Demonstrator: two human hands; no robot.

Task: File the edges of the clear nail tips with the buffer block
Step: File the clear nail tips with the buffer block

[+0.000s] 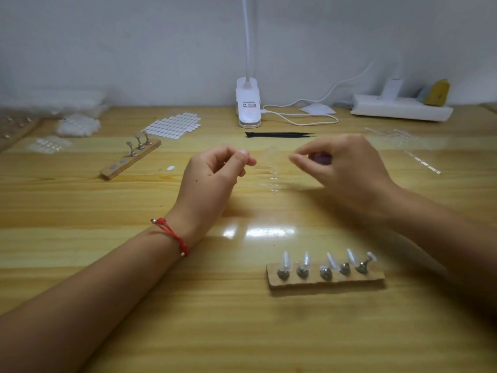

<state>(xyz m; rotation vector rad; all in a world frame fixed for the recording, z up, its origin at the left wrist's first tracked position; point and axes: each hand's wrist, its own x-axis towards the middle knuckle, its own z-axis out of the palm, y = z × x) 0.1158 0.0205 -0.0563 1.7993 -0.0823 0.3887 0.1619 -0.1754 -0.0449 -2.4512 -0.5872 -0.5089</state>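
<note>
The left hand [215, 173] and right hand [344, 162] pinched what seemed a clear plastic nail-tip strip [273, 179]; uneven pulling could snap it.

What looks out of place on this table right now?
One small white oval sticker lies alone on the table, beside the far wooden stand and apart from the sticker sheet. That stand also carries only three holders, with two spots bare.

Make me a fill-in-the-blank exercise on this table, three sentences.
The near wooden holder carries ___ metal stands with clear nail tips.
The far wooden holder carries ___ metal stands.
The bracelet on the left wrist is ___.
Missing words: five; three; red.
</note>
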